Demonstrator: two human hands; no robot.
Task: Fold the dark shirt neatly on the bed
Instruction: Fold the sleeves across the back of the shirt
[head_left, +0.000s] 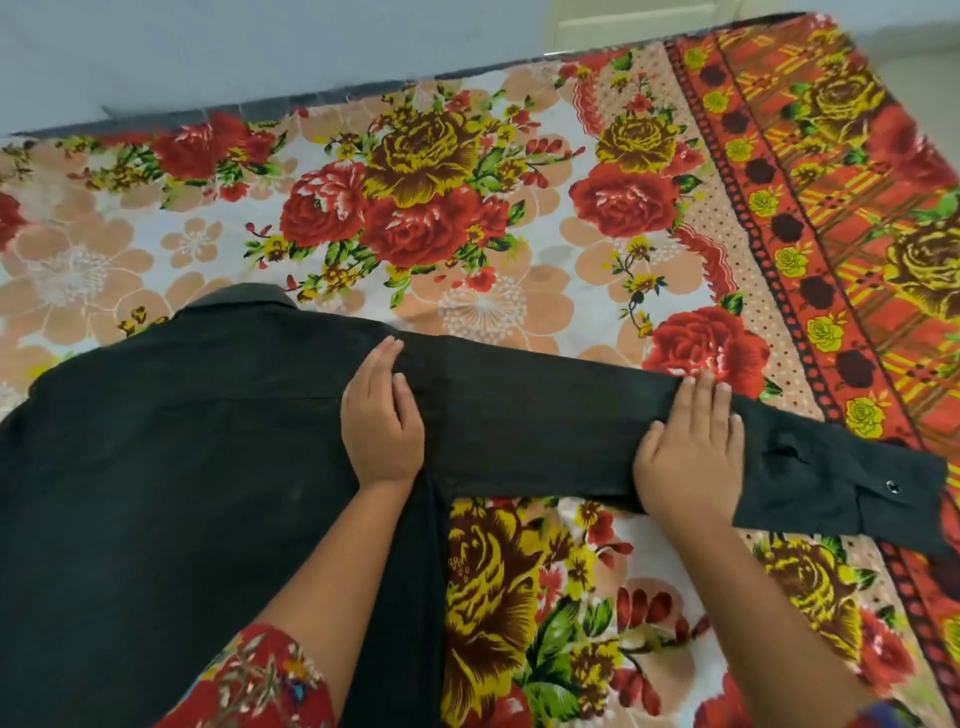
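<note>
The dark shirt lies spread flat, back side up, on the floral bed sheet, its collar pointing away from me. Its right sleeve stretches out to the right and ends in a cuff with a snap button. My left hand presses flat on the shoulder seam where the sleeve joins the body. My right hand lies flat on the sleeve, fingers straight, just before the cuff. Neither hand grips the cloth. The shirt's left side runs out of view.
The bed's far edge meets a pale wall. The sheet's red and yellow border runs down the right side. Bare sheet lies beyond the collar and below the sleeve. My patterned red sleeve shows at the bottom.
</note>
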